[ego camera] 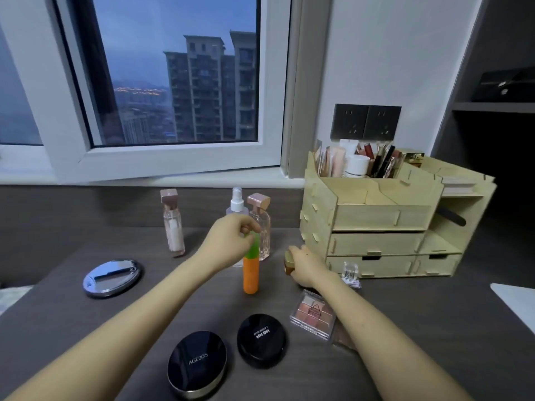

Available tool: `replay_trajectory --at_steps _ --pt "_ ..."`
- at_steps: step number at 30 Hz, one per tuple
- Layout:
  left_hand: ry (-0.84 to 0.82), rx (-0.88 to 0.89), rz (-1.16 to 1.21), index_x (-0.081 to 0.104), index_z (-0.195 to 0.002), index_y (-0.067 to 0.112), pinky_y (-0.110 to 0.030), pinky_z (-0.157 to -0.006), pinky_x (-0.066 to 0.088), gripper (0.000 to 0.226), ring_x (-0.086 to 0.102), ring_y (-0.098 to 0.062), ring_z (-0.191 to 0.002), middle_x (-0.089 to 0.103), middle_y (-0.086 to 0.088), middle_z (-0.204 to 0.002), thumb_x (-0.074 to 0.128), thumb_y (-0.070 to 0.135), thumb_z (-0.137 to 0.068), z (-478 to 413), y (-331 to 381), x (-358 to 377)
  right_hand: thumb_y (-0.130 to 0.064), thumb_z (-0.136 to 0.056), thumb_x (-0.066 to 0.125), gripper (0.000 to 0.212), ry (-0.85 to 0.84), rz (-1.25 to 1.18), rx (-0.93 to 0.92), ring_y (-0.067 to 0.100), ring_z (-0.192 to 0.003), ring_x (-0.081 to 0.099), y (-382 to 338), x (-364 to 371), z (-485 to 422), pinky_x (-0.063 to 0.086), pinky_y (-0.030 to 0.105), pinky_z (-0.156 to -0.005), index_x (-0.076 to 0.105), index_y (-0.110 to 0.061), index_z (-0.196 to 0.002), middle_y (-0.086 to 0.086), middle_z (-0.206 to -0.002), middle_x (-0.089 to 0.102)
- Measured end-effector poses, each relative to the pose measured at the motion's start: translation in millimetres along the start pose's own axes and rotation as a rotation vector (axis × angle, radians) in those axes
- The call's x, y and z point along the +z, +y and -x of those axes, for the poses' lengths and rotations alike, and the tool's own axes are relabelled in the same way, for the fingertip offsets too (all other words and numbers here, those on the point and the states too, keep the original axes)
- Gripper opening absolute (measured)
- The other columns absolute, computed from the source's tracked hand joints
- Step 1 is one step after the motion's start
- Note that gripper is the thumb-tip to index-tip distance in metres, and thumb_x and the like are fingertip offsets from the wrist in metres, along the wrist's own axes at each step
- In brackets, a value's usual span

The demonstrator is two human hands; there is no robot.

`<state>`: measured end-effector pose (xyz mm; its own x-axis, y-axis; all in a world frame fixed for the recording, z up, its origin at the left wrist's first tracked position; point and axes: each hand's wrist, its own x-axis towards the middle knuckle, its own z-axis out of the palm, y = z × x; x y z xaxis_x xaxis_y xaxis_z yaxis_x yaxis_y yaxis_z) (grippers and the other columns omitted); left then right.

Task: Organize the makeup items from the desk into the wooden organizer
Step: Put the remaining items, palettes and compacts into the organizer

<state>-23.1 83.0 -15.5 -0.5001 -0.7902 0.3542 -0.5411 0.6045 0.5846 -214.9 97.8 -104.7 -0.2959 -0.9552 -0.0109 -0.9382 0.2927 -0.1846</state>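
The wooden organizer stands at the desk's back right, its top compartments holding several tubes and a white jar. My left hand is closed around the green cap of an upright orange bottle at mid-desk. My right hand covers a small gold-capped amber jar just in front of the organizer's left corner. Behind the orange bottle stand a clear spray bottle and a pink-capped bottle; another pink-capped bottle stands further left.
Two round black compacts lie near the front edge. A pink eyeshadow palette lies under my right forearm, a small clear glass bottle by the organizer drawers. A round mirror lies at left. Window and sill behind.
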Motion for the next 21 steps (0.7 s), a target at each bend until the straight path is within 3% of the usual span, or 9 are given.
replay_trajectory --at_steps 4,7,9,13,17,21 --pt "-0.009 0.028 -0.005 0.07 -0.094 0.015 -0.019 -0.065 0.039 0.021 0.055 -0.015 -0.081 0.06 0.0 -0.084 0.054 0.007 -0.085 -4.8 -2.9 4.2 -0.028 -0.075 0.074 0.056 0.106 -0.013 -0.028 0.032 -0.112 0.052 -4.2 -2.0 4.4 0.044 0.036 -0.088 0.047 -0.008 -0.12 0.014 -0.123 0.051" --pt "0.065 0.004 -0.021 0.068 -0.097 0.017 -0.021 -0.066 0.038 0.018 0.054 -0.018 -0.083 0.052 0.002 -0.085 0.062 0.013 -0.08 -11.3 -8.0 3.9 -0.035 -0.072 0.076 0.059 0.255 -0.182 -0.043 0.026 -0.111 0.053 -2.8 -15.9 21.5 0.043 0.033 -0.088 0.05 -0.013 -0.12 0.008 -0.121 0.055" --pt "0.11 -0.056 -0.003 0.06 -0.107 0.016 -0.026 -0.072 0.04 0.034 0.056 -0.022 -0.088 0.05 -0.001 -0.093 0.07 0.022 -0.076 -13.2 -13.4 5.4 -0.039 -0.07 0.077 0.06 0.318 -0.311 -0.061 0.02 -0.107 0.054 0.6 -33.1 36.1 0.042 0.029 -0.085 0.052 -0.018 -0.12 0.002 -0.119 0.057" --pt "-0.07 -0.233 0.124 0.046 -0.112 0.012 -0.033 -0.079 0.049 0.063 0.059 -0.021 -0.094 0.057 0.0 -0.101 0.079 0.039 -0.066 -6.2 -23.9 21.1 -0.043 -0.065 0.08 0.063 0.376 -0.456 -0.087 0.009 -0.095 0.051 9.4 -66.0 64.6 0.04 0.024 -0.079 0.055 -0.024 -0.119 -0.011 -0.104 0.055" --pt "-0.087 -0.194 0.072 0.054 -0.114 0.013 -0.031 -0.083 0.048 0.052 0.061 -0.025 -0.102 0.066 -0.005 -0.109 0.078 0.028 -0.07 0.7 -34.1 47.3 -0.037 -0.065 0.081 0.047 0.45 -0.637 -0.104 -0.007 -0.079 0.055 19.9 -87.6 86.6 0.04 0.007 -0.065 0.054 -0.036 -0.104 -0.025 -0.085 0.056" --pt "-0.017 -0.129 0.051 0.063 -0.092 0.009 -0.028 -0.069 0.044 0.029 0.062 -0.023 -0.087 0.07 -0.008 -0.094 0.076 0.025 -0.072 -3.6 -30.1 55.2 -0.029 -0.069 0.08 0.037 0.539 -0.795 -0.114 -0.018 -0.072 0.057 39.7 -105.4 100.0 0.043 0.001 -0.061 0.061 -0.035 -0.1 -0.021 -0.076 0.063"
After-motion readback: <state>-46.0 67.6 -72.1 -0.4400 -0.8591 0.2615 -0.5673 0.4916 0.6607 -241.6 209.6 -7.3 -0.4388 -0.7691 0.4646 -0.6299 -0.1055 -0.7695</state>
